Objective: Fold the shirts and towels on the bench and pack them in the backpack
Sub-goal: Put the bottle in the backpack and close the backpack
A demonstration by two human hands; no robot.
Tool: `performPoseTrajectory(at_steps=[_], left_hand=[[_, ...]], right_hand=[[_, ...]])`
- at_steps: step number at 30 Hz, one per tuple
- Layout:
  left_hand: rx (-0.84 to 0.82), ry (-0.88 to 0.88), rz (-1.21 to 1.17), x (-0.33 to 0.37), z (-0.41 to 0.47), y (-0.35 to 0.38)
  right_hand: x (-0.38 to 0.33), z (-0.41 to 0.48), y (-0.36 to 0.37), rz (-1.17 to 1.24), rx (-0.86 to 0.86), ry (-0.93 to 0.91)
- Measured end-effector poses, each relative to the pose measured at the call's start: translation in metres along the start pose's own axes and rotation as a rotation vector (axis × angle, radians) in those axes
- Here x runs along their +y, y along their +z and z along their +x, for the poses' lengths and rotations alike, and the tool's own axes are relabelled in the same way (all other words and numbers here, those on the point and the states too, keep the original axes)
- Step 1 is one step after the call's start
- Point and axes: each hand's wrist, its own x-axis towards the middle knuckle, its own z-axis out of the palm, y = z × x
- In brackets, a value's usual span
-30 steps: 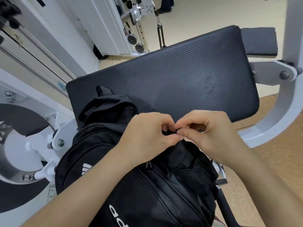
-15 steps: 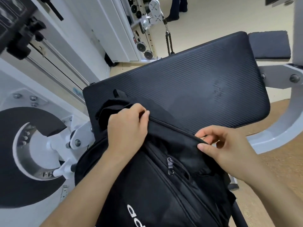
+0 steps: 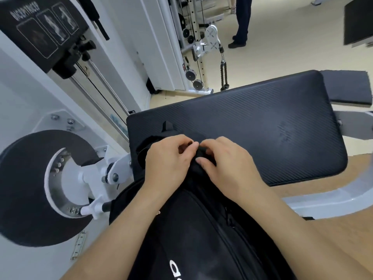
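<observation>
A black backpack (image 3: 201, 235) with white lettering lies in front of me, its top resting on the near left end of the black padded bench (image 3: 262, 128). My left hand (image 3: 167, 160) and my right hand (image 3: 228, 164) meet at the top of the bag, fingers curled and pinching the black fabric there. What they pinch exactly is hidden under the fingers. A front pocket zipper (image 3: 229, 219) on the bag is closed. No shirts or towels are in view.
A white gym machine with a round black pad (image 3: 36, 188) stands at the left. Cable pulleys (image 3: 210, 37) and a rope handle hang behind the bench. A person's legs (image 3: 241, 23) stand far back. A white frame arm (image 3: 333, 199) curves at the right.
My hands, spread apart along the bag's top edge half a second ago, have come together at the top of the backpack. My view has tilted up, showing more of the room.
</observation>
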Motion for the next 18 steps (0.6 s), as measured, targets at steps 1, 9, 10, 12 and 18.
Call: performPoseTrajectory(at_steps=[1, 9, 10, 12, 18], left_hand=[[0.000, -0.019, -0.026, -0.001, 0.000, -0.002], [0.122, -0.153, 0.015, -0.019, 0.007, -0.006], [0.154, -0.237, 0.045, -0.032, 0.011, -0.010], [0.170, -0.382, 0.050, -0.059, 0.014, -0.021], [0.120, -0.217, 0.141, -0.060, 0.006, -0.023]], right_hand=[[-0.001, 0.000, 0.000, 0.005, -0.022, -0.001], [-0.007, 0.010, 0.000, -0.220, -0.002, -0.070], [-0.001, 0.010, -0.005, -0.192, 0.000, -0.046], [0.016, 0.010, -0.019, -0.133, -0.008, 0.078], [0.010, 0.016, -0.024, -0.164, -0.054, 0.081]])
